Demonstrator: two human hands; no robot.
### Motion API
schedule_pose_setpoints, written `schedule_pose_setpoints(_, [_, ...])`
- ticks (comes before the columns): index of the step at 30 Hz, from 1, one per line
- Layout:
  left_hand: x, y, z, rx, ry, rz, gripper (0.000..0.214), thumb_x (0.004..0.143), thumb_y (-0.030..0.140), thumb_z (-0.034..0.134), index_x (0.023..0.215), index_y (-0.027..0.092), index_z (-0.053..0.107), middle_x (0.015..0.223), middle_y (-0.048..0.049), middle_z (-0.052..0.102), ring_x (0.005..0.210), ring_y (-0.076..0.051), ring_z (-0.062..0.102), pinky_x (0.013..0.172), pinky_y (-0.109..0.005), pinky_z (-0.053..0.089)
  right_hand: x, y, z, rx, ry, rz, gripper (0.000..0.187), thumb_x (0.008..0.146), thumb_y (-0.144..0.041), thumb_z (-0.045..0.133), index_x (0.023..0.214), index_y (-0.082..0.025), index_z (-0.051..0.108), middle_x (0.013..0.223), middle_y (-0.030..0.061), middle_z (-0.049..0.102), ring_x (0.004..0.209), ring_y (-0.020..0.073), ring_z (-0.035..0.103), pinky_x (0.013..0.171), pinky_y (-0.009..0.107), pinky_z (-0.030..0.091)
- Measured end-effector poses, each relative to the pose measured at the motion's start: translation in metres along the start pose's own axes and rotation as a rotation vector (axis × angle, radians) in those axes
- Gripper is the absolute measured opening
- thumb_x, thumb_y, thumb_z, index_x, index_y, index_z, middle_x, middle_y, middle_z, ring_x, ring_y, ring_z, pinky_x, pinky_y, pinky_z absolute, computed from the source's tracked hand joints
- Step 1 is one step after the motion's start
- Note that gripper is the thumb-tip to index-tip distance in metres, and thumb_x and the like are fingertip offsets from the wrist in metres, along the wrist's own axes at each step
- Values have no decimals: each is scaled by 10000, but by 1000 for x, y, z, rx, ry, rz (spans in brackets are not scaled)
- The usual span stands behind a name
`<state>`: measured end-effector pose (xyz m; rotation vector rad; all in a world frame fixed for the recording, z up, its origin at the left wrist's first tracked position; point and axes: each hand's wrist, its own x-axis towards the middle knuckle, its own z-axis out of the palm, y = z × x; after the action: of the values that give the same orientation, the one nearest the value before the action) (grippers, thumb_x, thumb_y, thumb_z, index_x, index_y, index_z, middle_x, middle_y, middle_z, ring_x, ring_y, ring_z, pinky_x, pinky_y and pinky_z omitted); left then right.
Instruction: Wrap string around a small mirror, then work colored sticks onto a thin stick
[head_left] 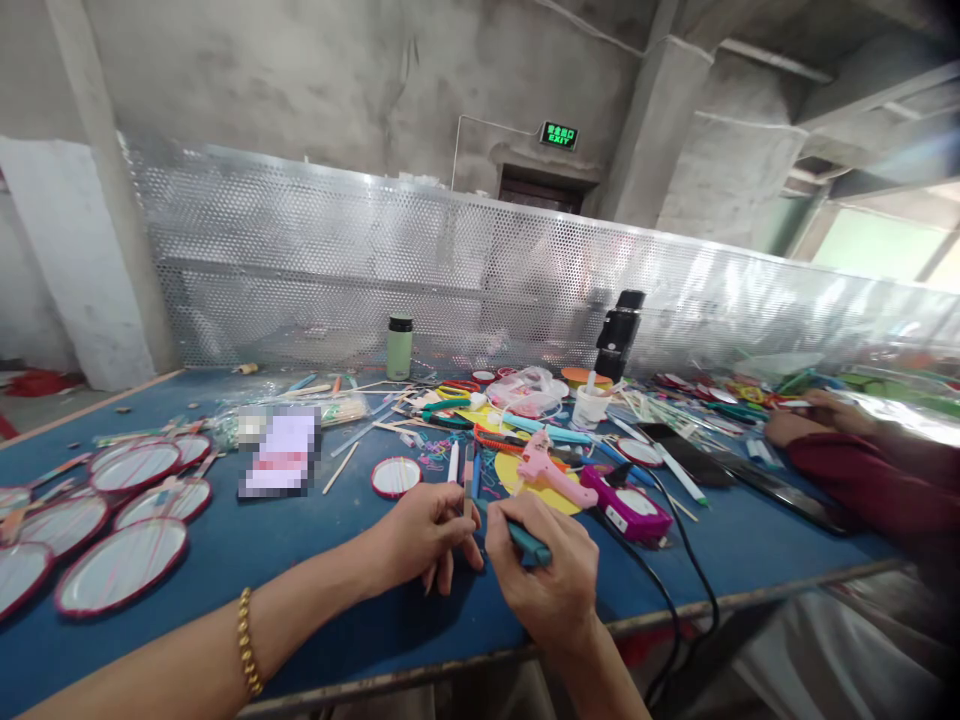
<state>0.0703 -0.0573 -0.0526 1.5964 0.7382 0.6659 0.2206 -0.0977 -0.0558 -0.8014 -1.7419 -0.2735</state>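
My left hand [431, 535] is closed on a thin flat wooden stick [468, 485], which points up between its fingers. Close beside it, my right hand [544, 560] wraps round a teal-handled tool [529, 543]; its working end is hidden by the fingers, so its exact kind does not show. The two hands nearly meet above the front of the blue table [315, 560]. Just beyond them lie a round white disc with a red rim [397, 477], a white marker [453, 462] and a pink glue gun [551, 470].
Several red-rimmed discs [124, 567] crowd the left side, near a phone [281, 450]. A purple box [628, 503] with black cables sits at right. Behind are a green bottle [400, 348], a black bottle [619, 333] and a perforated metal screen [337, 250]. Another person's sleeve [847, 485] is at far right.
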Motion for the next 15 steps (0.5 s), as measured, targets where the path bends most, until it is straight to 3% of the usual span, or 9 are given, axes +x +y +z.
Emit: schedule_pose_setpoints(15, [0,0,0,7,4,-3,235,811,396,531,770,173,467,428,79,512,290,-84,496,274,-128,337,2,-3,-1,4,-31,-11,106,813,-92,579,752,-178,588,632,-4,598,559,114,552,582,243,428])
